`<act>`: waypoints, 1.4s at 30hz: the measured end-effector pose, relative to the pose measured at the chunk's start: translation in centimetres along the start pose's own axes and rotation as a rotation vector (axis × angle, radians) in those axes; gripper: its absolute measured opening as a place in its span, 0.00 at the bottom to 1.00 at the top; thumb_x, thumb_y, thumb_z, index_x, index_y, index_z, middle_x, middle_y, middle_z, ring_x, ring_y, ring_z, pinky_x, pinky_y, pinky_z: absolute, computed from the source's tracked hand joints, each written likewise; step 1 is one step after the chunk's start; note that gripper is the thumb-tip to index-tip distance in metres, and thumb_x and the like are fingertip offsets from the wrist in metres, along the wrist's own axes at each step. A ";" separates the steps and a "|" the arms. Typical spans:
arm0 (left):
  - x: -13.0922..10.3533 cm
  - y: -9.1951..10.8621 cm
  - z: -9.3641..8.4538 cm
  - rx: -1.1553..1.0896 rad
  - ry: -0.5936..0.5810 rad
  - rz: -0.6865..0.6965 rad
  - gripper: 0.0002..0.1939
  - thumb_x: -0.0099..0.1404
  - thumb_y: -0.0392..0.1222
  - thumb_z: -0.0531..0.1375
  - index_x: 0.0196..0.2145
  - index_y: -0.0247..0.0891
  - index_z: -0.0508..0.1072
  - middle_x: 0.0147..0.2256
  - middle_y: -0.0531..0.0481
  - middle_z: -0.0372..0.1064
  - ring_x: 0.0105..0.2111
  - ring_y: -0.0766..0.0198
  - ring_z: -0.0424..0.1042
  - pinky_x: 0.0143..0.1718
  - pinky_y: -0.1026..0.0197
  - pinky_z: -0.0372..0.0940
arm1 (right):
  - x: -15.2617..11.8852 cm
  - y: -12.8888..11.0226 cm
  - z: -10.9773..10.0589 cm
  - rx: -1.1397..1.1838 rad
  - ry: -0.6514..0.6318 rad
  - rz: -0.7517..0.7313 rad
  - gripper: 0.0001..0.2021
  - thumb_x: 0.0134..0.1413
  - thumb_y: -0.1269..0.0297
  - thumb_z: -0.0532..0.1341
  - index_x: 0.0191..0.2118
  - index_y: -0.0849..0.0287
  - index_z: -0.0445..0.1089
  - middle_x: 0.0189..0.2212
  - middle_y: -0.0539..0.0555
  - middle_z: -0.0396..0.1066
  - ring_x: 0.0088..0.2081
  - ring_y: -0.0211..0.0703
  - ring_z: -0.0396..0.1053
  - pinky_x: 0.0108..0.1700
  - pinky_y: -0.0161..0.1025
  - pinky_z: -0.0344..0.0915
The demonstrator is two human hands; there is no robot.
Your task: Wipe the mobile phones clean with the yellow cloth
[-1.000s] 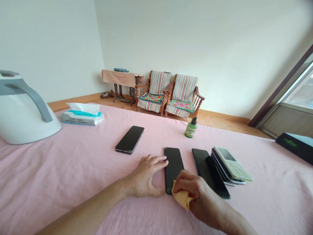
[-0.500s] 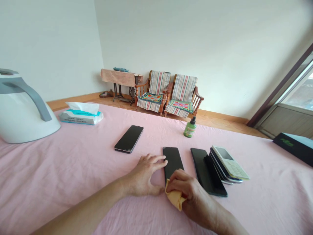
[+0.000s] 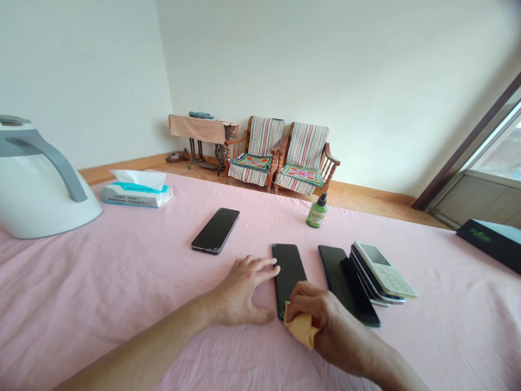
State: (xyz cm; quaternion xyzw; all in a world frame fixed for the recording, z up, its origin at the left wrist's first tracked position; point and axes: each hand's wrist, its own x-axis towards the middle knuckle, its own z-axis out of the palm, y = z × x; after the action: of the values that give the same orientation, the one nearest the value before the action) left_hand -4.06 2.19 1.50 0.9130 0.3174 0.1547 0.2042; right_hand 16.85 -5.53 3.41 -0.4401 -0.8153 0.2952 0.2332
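A black smartphone [image 3: 288,269] lies face up on the pink cloth in front of me, its lower right part hidden by a hand. My left hand [image 3: 244,293] rests on the cloth at the phone's left edge, fingers spread, fingertips touching that edge. My right hand [image 3: 319,320] is closed on a yellow cloth [image 3: 302,328] and presses it against the phone's lower end. Right of it lies another dark phone [image 3: 336,271], partly covered by a leaning stack of phones with a white keypad phone [image 3: 385,269] on top.
Another phone [image 3: 215,231] lies farther left. A green spray bottle [image 3: 316,212] stands behind the phones. On the left are a tissue pack [image 3: 136,194] and a white kettle [image 3: 44,184]; a black box [image 3: 488,241] sits at the right edge. Two chairs [image 3: 305,157] stand beyond the table.
My right hand has slid the yellow cloth slightly to the right across the phone's lower end, baring its lower left corner. My left hand stays in place.
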 end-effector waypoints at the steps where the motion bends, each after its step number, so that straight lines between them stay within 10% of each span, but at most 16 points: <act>1: 0.0 -0.1 0.0 0.000 -0.004 0.006 0.41 0.47 0.49 0.69 0.58 0.48 0.61 0.60 0.47 0.55 0.56 0.46 0.55 0.56 0.44 0.50 | -0.1 0.1 -0.2 -0.002 -0.006 0.015 0.24 0.29 0.89 0.48 0.30 0.58 0.70 0.32 0.49 0.64 0.33 0.34 0.65 0.33 0.30 0.58; 42: -0.2 0.7 0.0 -0.148 0.091 0.029 0.31 0.45 0.46 0.72 0.47 0.40 0.68 0.49 0.44 0.62 0.49 0.51 0.62 0.51 0.49 0.58 | -0.2 0.6 0.7 -0.033 0.129 0.005 0.21 0.33 0.90 0.50 0.27 0.59 0.71 0.31 0.51 0.66 0.34 0.36 0.65 0.32 0.31 0.56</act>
State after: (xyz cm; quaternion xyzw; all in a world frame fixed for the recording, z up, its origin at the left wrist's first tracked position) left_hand -3.83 1.59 1.76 0.8918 0.3010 0.2222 0.2544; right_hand 16.82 -5.63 2.47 -0.4639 -0.8024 0.2533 0.2771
